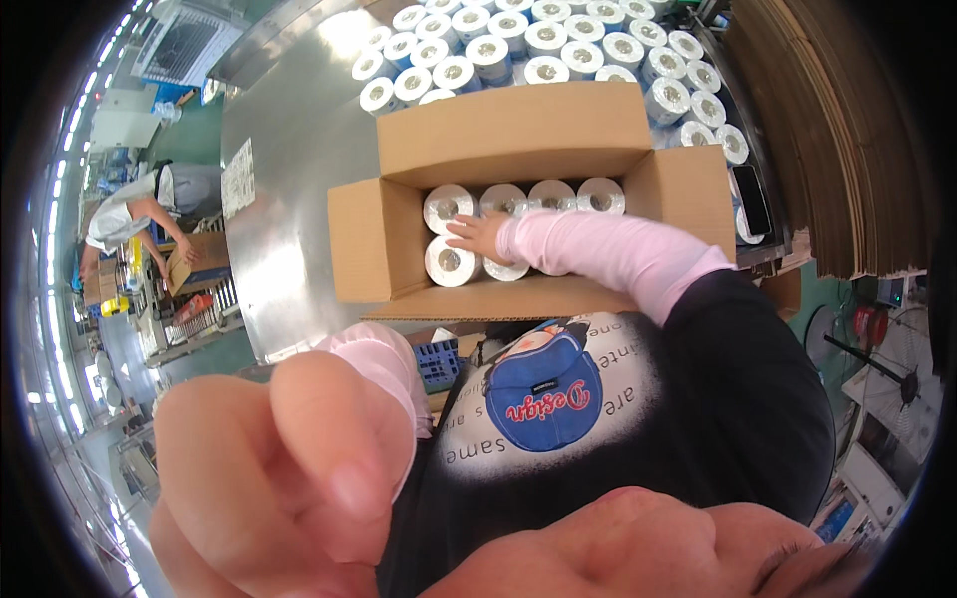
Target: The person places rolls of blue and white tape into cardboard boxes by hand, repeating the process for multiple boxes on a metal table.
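Steel table (pixel 289 179) filled the upper middle. On it sat an open cardboard box (pixel 379 239) w/ white paper rolls (pixel 451 261) inside, in 2 rows. More wrapped rolls (pixel 558 40) stood at the box's 12 o'clock. Left hand (pixel 269 478) loomed close to the lens at 7 o'clock, fingers loosely curled, holding nothing. Right hand (pixel 478 235) reached into the box, fingers spread flat on the rolls.

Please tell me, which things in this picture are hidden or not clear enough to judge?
- Head view: lower rolls in the cardboard box are covered by the right hand and sleeve.
- The left hand is close and blurred; its grip is unclear.
- Far rolls on the table are cut off by the top edge.
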Demonstrator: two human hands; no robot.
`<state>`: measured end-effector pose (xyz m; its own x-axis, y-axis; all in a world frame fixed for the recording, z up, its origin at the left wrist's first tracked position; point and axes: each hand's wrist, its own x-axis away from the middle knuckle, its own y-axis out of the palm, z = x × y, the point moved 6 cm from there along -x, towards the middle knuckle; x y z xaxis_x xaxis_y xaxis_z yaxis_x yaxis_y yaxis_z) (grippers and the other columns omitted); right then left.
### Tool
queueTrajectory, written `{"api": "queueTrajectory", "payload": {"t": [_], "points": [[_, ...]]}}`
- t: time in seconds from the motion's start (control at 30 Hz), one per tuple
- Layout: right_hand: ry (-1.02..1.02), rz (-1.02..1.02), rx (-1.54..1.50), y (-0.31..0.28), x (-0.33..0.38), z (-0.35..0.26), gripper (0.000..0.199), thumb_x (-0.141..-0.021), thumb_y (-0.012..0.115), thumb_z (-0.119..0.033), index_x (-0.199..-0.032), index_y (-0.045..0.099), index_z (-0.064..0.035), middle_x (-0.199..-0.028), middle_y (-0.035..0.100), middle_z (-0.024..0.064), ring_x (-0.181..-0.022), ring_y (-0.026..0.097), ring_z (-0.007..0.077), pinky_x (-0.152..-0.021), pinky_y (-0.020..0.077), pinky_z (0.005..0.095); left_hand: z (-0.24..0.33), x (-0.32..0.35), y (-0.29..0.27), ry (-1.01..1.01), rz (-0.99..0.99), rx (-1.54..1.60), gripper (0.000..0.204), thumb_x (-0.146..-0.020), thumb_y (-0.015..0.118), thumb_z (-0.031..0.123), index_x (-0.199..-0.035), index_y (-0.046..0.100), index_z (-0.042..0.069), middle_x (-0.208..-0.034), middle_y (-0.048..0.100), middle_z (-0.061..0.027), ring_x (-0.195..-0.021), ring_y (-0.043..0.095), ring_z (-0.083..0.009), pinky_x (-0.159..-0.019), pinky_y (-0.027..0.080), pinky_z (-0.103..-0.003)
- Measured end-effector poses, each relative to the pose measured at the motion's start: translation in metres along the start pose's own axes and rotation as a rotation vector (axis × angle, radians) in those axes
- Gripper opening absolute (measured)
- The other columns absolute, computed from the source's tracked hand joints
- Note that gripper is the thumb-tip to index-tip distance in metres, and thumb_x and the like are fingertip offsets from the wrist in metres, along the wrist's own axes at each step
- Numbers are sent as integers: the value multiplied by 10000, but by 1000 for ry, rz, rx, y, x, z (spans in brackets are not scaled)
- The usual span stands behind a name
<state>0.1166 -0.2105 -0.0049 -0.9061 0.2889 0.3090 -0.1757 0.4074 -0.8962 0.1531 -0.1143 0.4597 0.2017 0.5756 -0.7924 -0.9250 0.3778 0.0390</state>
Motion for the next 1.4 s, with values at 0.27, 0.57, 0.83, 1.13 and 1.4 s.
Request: {"api": "queueTrajectory", "payload": {"t": [0.27, 0.57, 0.83, 1.13, 1.4], "points": [[-10, -525, 47, -16, -7, -4, 562, -749, 671, -134, -1300, 571, -101, -1362, 522, 137, -1249, 513, 299, -1026, 430, 402, -18, -28, 36, -66, -121, 174, 378, -870, 639, 10, -1142, 643, 271, -1194, 565, 128, -1036, 459, -112, -863, 451, -426], [278, 663, 70, -186, 183, 59, 604, -767, 716, -114, -1328, 492, -108, -1344, 473, 147, -1222, 478, 337, -994, 425, 430, -11, -3, 15, 46, -104, 217, 159, -792, 715, 102, -901, 676, 212, -1043, 612, 120, -991, 490, -146, -863, 431, -375], [577, 398, -53, -128, 183, 108, 160, -785, 623, -150, -933, 673, -115, -860, 699, 128, -836, 687, 315, -705, 547, 426, -235, -36, -12, -506, -179, -399, 144, -803, 659, 47, -937, 610, 30, -934, 639, -57, -877, 589, -179, -806, 449, -305], [276, 1149, -320, -168, 216, 132, 171, -745, 596, -100, -897, 663, -60, -916, 643, 119, -915, 618, 289, -838, 482, 400, -605, 97, 12, -647, -928, -948, 347, -788, 714, 328, -1101, 694, 181, -1192, 616, -121, -1173, 535, -311, -987, 442, -394], [1059, 259, -180, -12, 322, 389, 555, -804, 591, -97, -1342, 551, -226, -1551, 228, 175, -1463, 159, 311, -1153, 181, 552, -679, 144, 53, -876, -975, -1120, 765, -657, 807, 398, -1308, 502, 138, -1509, 252, -239, -1418, 221, -392, -1108, 342, -428]]}}
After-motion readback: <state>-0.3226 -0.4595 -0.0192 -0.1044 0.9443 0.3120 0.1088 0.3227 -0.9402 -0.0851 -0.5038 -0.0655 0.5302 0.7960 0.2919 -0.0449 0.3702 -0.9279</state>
